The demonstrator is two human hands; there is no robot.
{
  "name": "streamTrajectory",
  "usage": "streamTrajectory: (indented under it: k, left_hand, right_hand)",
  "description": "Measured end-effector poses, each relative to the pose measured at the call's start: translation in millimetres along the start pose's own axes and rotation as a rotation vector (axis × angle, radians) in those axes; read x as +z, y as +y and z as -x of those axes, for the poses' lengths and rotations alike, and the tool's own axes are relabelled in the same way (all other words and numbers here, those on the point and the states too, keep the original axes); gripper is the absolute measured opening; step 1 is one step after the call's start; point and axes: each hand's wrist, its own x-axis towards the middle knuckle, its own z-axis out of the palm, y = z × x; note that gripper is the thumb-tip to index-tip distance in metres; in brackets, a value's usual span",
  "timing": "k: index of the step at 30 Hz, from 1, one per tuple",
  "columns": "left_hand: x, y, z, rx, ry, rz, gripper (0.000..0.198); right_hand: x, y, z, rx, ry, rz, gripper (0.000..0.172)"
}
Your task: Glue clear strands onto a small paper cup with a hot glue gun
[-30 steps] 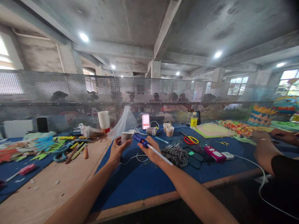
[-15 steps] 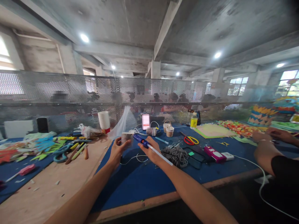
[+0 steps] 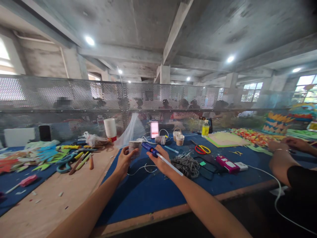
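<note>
My left hand (image 3: 124, 161) is closed around a small paper cup (image 3: 135, 147) wrapped in grey-brown twine, held just above the blue mat (image 3: 148, 191). My right hand (image 3: 161, 162) grips a blue glue gun (image 3: 151, 151) with a white glue stick (image 3: 170, 166) sticking out of its back; the nozzle points at the cup's side. A loose pile of twine (image 3: 186, 164) lies on the mat right of my right hand, and a thin white cord (image 3: 140, 168) runs beneath both hands.
Red-and-yellow scissors (image 3: 203, 148), a pink box (image 3: 227, 163), small wrapped cups (image 3: 178, 137), a yellow bottle (image 3: 205, 128) and stacked paper cups (image 3: 110, 128) sit further back. Tools and coloured cutouts (image 3: 44, 155) lie at left. Another person's hands (image 3: 287, 148) work at right. A perforated metal screen (image 3: 74, 99) stands behind.
</note>
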Motion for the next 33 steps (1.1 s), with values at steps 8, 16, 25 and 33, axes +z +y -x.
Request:
streamTrajectory:
  k: [8, 16, 25, 33]
  left_hand:
    - [-2.3, -2.3, -1.7, -0.008, -0.024, -0.01, 0.064]
    - [-1.8, -1.0, -0.2, -0.013, -0.038, -0.011, 0.061]
    - [-0.1, 2.3, 2.4, -0.033, -0.06, 0.037, 0.054]
    - [0.9, 5.3, 4.2, -0.077, -0.076, 0.085, 0.053]
  right_hand:
    - [0.0, -0.9, 0.3, 0.023, 0.006, -0.021, 0.033]
    - [0.5, 1.4, 0.5, 0.001, 0.0, -0.018, 0.033]
    - [1.0, 1.4, 0.1, 0.007, 0.016, -0.008, 0.031]
    - [1.7, 3.4, -0.1, 0.017, 0.026, -0.01, 0.031]
